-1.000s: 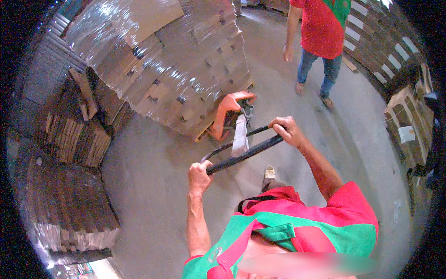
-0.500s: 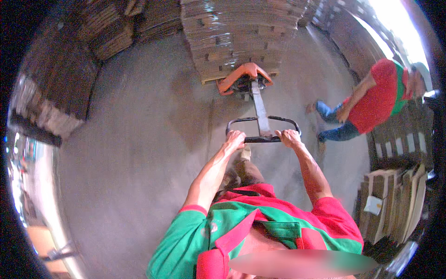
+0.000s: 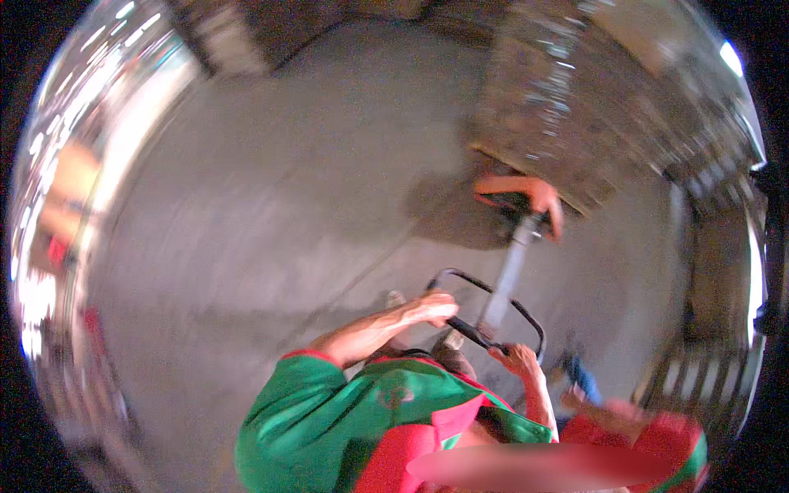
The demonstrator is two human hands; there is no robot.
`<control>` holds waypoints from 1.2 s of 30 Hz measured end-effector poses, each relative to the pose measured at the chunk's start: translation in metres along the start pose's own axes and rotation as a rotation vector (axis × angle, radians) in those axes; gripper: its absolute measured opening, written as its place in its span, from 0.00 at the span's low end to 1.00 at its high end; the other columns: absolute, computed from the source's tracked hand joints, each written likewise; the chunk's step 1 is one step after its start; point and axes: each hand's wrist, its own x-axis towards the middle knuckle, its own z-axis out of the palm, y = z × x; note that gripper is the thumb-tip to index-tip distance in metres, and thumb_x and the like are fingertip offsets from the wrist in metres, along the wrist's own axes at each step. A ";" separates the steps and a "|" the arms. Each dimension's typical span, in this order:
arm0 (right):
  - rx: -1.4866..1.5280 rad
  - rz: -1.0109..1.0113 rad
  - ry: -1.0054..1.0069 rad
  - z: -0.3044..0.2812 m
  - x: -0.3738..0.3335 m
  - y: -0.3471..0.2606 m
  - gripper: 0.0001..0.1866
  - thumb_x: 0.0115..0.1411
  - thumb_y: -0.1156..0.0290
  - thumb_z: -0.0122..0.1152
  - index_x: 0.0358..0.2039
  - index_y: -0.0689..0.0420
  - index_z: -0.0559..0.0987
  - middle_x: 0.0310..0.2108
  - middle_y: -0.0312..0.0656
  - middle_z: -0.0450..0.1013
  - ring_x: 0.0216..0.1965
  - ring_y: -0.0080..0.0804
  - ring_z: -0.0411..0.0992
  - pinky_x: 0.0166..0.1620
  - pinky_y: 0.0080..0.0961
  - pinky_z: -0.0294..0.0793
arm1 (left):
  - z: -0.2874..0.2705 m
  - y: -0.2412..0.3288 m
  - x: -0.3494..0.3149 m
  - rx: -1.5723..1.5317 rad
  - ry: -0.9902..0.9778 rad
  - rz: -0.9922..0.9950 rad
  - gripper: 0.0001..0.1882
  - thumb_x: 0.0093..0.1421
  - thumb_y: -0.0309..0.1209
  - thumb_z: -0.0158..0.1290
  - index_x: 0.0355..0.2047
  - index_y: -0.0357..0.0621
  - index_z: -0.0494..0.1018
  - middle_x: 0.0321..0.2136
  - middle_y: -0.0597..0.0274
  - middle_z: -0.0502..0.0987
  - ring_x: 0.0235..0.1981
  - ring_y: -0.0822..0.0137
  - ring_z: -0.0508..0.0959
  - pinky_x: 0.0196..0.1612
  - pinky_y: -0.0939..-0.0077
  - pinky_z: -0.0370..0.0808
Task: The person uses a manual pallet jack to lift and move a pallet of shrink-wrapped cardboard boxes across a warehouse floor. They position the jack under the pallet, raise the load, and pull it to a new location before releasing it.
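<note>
Grey concrete floor (image 3: 246, 214) of a storage hall, seen from above and curved toward the rim by the lens. At the centre, the fingers of the left hand (image 3: 437, 307) are curled around the left end of a black, rounded loop handle (image 3: 470, 331); those of the right hand (image 3: 518, 360) are wrapped over its crossbar near the right end, their exact placement softened by blur. The crossbar slants, its left end farther forward and its right end drawn nearer the torso. Between the two grips rises a long, straight, pale grey metal shaft (image 3: 511, 271), its foot slightly closer to the right fingers. Its long axis runs forward and to the right, roughly square to the crossbar, and ends at the orange, angular metal body of a pallet jack (image 3: 542, 195), which thus lies ahead and to the right of both hands. Just beyond stands a tall brown cardboard load (image 3: 526, 107) with glossy highlights, above a wooden pallet edge. Beside the right forearm, a co-worker in blue jeans (image 3: 582, 378) appears, blurred.
</note>
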 end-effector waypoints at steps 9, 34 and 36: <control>0.365 -0.052 -0.491 -0.073 0.049 0.032 0.23 0.53 0.45 0.68 0.21 0.54 0.79 0.17 0.35 0.72 0.18 0.27 0.69 0.23 0.33 0.66 | 0.030 0.016 0.051 -1.474 0.533 0.019 0.17 0.63 0.37 0.53 0.21 0.49 0.61 0.17 0.68 0.62 0.18 0.71 0.63 0.21 0.73 0.62; -0.193 -0.074 0.063 -0.043 0.078 0.038 0.18 0.47 0.54 0.67 0.31 0.56 0.83 0.28 0.52 0.78 0.33 0.52 0.78 0.37 0.46 0.75 | -0.021 0.036 0.027 -0.057 0.470 -0.254 0.06 0.49 0.32 0.59 0.27 0.48 0.75 0.28 0.56 0.78 0.35 0.56 0.79 0.43 0.61 0.72; -0.158 -0.099 0.083 -0.046 0.079 0.024 0.17 0.48 0.54 0.66 0.32 0.54 0.83 0.28 0.51 0.78 0.33 0.52 0.78 0.37 0.46 0.75 | -0.031 0.036 0.011 0.157 0.297 -0.267 0.07 0.51 0.32 0.57 0.30 0.47 0.74 0.31 0.55 0.78 0.36 0.55 0.78 0.44 0.61 0.72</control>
